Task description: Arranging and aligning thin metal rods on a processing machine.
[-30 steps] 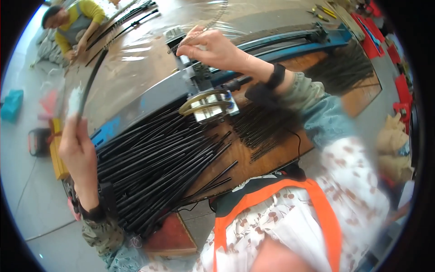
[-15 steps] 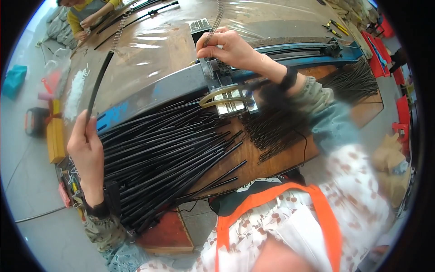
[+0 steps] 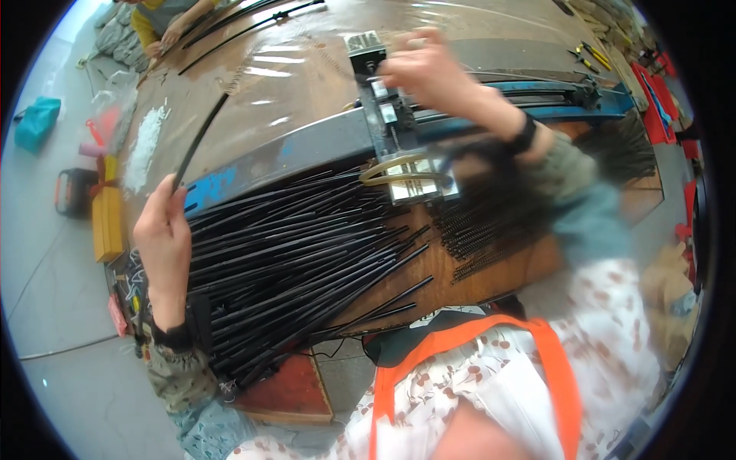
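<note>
My left hand (image 3: 165, 238) is closed round the lower end of a black tube (image 3: 201, 139), which tilts up and to the right. From the tube's top end a thin coil spring (image 3: 242, 73) sticks out, faint against the shiny table. My right hand (image 3: 431, 73), smeared by motion, is over the top of a small metal clamping device (image 3: 386, 115); whether its fingers hold anything cannot be made out. Below the left hand's side lies a wide heap of black tubes (image 3: 299, 249). To the right of the device, partly under my right arm, lie many dark coil springs (image 3: 479, 238).
A blue metal rail (image 3: 287, 146) crosses the bench, with the device mounted on it. White small pieces (image 3: 147, 149) lie at the left, near a yellow box (image 3: 107, 222). Pliers (image 3: 594, 57) lie far right. Another person's hand (image 3: 175, 32) is at the far left.
The view has shifted, moving the scene slightly right and down. My right hand has moved right relative to the device, and the spring that was plain in its fingers no longer shows clearly there.
</note>
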